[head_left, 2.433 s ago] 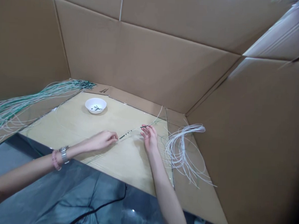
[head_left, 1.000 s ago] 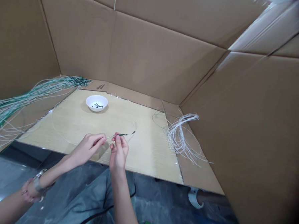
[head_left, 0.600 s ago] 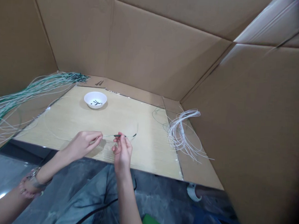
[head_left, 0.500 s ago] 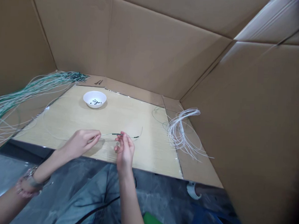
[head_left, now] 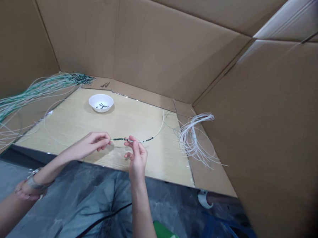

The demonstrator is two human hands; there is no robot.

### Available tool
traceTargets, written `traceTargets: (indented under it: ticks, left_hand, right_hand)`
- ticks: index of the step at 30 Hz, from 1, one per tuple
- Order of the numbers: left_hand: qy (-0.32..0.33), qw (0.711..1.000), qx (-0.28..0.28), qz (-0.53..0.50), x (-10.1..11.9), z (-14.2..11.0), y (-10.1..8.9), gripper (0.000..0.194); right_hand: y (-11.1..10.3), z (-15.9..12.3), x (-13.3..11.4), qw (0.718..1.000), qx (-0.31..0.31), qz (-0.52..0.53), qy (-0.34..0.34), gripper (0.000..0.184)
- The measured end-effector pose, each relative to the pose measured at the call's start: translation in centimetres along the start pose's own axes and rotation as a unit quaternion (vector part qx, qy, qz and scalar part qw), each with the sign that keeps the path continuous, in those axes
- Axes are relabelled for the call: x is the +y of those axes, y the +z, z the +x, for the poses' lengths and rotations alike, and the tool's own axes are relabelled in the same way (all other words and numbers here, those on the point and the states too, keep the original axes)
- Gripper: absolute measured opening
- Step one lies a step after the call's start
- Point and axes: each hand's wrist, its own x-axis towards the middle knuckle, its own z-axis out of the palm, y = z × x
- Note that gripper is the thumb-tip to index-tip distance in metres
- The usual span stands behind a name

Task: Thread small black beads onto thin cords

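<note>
Holding a beaded white cord [head_left: 118, 139] in a shallow arc in front of a white bowl [head_left: 101, 109], well apart from it, with small dark beads sitting in two short runs along the cord. Gripping the cord with the left hand [head_left: 95, 141], thumb and fingertips closed on it just past the left run of beads, the other fingers curled inward. Pinching it with the right hand [head_left: 137, 159], thumb and forefinger closed on the cord between the two runs, the other fingers half curled and off it. Trailing the cord's free lengths out past both hands, one curving around to the bowl's left, the other rising toward the bowl's right.

Seeing loose dark beads [head_left: 102, 105] lying inside the bowl, and a pale wooden board [head_left: 151, 161] spreading under the bowl and beneath the cord. Seeing a long bundle of white-and-green cords [head_left: 35, 91] sprawling well to the bowl's left, and a loose coil of plain white cords [head_left: 192, 142] lying well to its right. Noticing two small dark pieces [head_left: 105, 84] lying just behind the bowl, beyond the board's edge, with cardboard walls [head_left: 162, 51] rising farther behind. Wearing a metal wristwatch [head_left: 34, 178] and a pink bracelet [head_left: 24, 193] on the left wrist.
</note>
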Motion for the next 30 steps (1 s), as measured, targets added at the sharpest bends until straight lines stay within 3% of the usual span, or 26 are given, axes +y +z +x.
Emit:
traceTargets:
  ticks: [7,14,24,30]
  left_hand:
    - [0.043,0.997,0.052,-0.022,0.6,1.2,1.6,0.030]
    - [0.030,0.994,0.066,-0.077,0.0,1.1,2.5,0.032]
    - [0.022,0.995,0.038,-0.086,0.7,0.5,1.6,0.029]
    - [0.022,0.996,0.059,-0.055,0.9,0.2,1.3,0.030]
  right_hand:
    - [0.1,-0.3,0.1,1.000,-0.023,-0.004,-0.002,0.032]
    - [1.2,-0.8,0.6,0.995,-0.091,-0.041,-0.017,0.021]
    - [1.0,0.1,0.2,0.985,-0.141,-0.075,-0.062,0.008]
    - [0.9,0.0,0.5,0.987,-0.124,-0.064,-0.083,0.007]
